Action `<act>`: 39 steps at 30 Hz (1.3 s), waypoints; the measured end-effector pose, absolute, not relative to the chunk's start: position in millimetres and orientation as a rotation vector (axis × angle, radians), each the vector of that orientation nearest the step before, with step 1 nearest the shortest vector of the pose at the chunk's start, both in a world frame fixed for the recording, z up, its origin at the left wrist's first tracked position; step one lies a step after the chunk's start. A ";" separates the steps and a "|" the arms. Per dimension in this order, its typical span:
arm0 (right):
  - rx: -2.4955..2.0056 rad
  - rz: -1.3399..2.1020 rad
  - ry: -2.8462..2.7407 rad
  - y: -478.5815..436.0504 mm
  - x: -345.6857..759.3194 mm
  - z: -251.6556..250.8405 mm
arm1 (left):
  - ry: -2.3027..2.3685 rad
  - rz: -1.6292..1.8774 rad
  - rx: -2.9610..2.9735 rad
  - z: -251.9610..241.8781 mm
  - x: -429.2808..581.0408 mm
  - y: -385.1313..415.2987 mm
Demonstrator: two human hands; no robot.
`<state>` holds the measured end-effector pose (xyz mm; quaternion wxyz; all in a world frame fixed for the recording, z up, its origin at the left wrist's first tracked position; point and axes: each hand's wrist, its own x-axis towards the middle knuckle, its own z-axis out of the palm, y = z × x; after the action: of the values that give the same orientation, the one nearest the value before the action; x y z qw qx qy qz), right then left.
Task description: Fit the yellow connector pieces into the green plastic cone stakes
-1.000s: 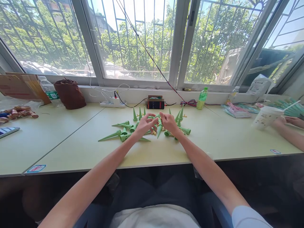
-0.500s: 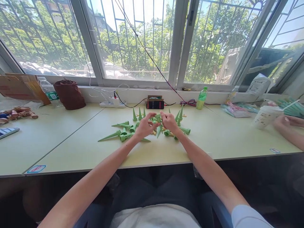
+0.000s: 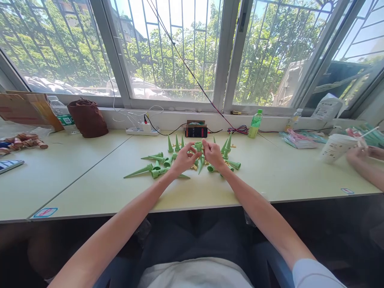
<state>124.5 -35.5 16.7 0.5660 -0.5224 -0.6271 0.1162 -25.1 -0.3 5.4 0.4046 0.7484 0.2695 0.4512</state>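
Observation:
A scatter of green plastic cone spikes (image 3: 156, 170) lies on the pale table (image 3: 99, 188), some flat, some standing upright near the back. My left hand (image 3: 183, 159) pinches one green cone (image 3: 198, 149) held point down above the pile. My right hand (image 3: 212, 153) is closed beside its wide top, fingers pinched on a small part that I cannot make out. Small tan pieces (image 3: 195, 167) lie among the cones under my hands.
A brown bag (image 3: 88, 118), power strip (image 3: 142, 130), black box (image 3: 196, 130) and green bottle (image 3: 255, 124) line the window ledge. Another person's hands (image 3: 358, 154) hold a paper cup (image 3: 336, 148) at the right. A phone (image 3: 9, 165) lies far left.
Both my hands have risen a little from the pile with the cone between them, and the cone's open top now shows above my fingers. The other person's hand has shifted by the cup.

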 end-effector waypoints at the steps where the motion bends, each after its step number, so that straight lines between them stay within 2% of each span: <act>1: -1.224 0.277 -1.476 -35.4 124.6 16.5 | 0.675 1.149 1.893 5.1 -25.2 0.0; 13: -1.213 0.316 -1.466 -35.9 124.0 17.2 | 0.698 1.254 1.991 6.2 -24.5 -1.8; 24: -1.184 0.181 -1.533 -35.9 125.1 16.3 | 0.612 0.970 1.561 19.8 -24.7 -12.5; 39: -1.187 0.234 -1.620 -37.9 122.7 16.3 | 0.558 0.696 1.300 19.9 -25.3 -6.2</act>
<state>122.7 -37.9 16.3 0.5310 -0.4974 -0.6790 0.0979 -25.3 -6.2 19.9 0.7050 0.5847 0.2512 0.3131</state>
